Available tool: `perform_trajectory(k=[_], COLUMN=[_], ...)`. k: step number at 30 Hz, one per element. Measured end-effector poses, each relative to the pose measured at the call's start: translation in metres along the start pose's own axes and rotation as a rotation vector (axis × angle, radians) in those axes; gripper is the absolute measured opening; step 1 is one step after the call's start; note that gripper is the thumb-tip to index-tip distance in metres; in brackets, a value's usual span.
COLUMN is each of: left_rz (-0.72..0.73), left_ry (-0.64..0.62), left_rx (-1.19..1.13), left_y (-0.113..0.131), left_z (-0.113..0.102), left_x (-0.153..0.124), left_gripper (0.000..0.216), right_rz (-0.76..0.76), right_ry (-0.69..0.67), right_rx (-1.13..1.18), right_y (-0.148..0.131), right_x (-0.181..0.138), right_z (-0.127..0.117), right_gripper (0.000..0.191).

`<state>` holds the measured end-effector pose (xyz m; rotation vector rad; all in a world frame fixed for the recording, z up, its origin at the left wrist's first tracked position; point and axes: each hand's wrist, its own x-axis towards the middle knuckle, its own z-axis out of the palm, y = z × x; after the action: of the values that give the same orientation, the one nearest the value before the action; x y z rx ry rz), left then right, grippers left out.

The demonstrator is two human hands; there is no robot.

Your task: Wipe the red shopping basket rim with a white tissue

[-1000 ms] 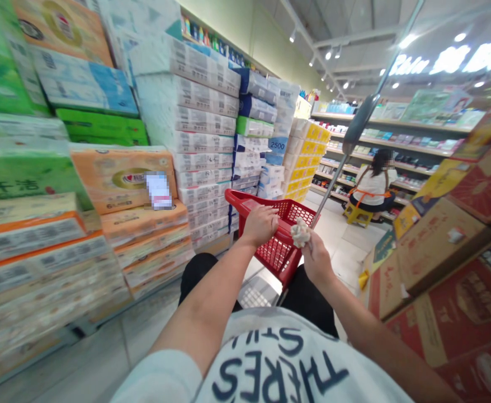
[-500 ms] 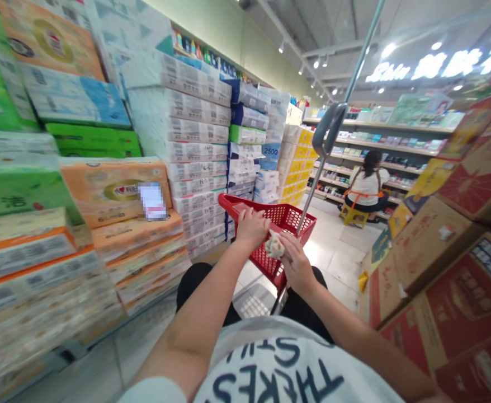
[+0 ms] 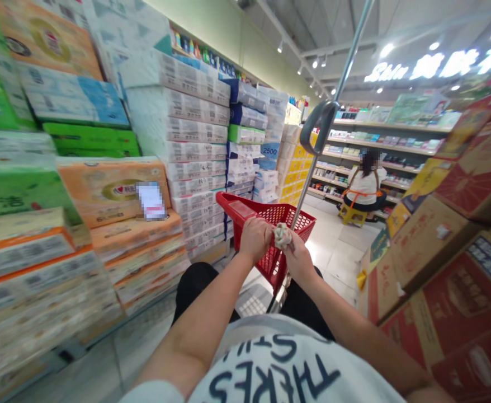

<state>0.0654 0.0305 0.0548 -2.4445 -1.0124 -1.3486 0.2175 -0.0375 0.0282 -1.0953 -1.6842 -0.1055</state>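
Observation:
Between my two hands, over the red shopping basket [image 3: 245, 208], is a bunched-up, pale patterned cloth [image 3: 283, 236]. My right hand [image 3: 299, 258] is closed on its right side. On the other side, my left hand [image 3: 257, 239] is curled closed against the cloth, its fingertips hidden from me. The basket stands between my knees, with its red rim just beyond my hands. A thin metal pole [image 3: 306, 187] with a grey loop handle [image 3: 320, 127] rises behind my right hand, leaning to the right.
Stacked tissue packs [image 3: 115, 190] and white paper bundles [image 3: 197, 129] line the left. A blurred-out phone-like rectangle [image 3: 151, 200] rests against an orange pack. Cardboard cartons [image 3: 438, 240] crowd the right. Ahead, a person [image 3: 363, 182] sits on a yellow stool [image 3: 352, 214] by shelves.
My left fingers, stretched over the basket before, are now curled against the cloth. The cloth and my right hand have shifted slightly right and up. The pole's handle has swung a little left.

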Motion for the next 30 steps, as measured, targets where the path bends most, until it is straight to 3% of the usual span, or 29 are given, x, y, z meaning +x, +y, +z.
perform_trajectory(k=[6,11,15,21,25,30], left_rz=[-0.013,-0.032,-0.020,-0.033,-0.048,-0.055], left_ry=[0.056,0.048,-0.022,-0.063,-0.058,-0.054], left_rx=[-0.087,-0.077,-0.089,-0.096,-0.101,-0.118], left_y=[-0.009,-0.013,-0.020,-0.033,-0.036,-0.035], left_z=[0.004,0.002,-0.001,-0.001,-0.001,-0.003], left_x=[-0.002,0.001,0.006,0.014,0.015,0.013], left_gripper=[0.038,0.040,0.042,0.042,0.044,0.045], right_rz=[-0.282,-0.115,-0.250,-0.076,-0.168,-0.151], right_ry=[-0.170,-0.084,-0.182,-0.115,-0.169,-0.156], right_rx=[-0.003,0.000,0.037,0.071,0.073,0.067], right_y=[-0.003,0.001,-0.002,0.005,0.004,-0.007], right_x=[-0.004,-0.001,0.002,0.015,0.018,0.024], right_z=[-0.004,-0.002,0.002,0.014,0.018,0.018], right_gripper=[0.052,0.053,0.054,0.054,0.055,0.054])
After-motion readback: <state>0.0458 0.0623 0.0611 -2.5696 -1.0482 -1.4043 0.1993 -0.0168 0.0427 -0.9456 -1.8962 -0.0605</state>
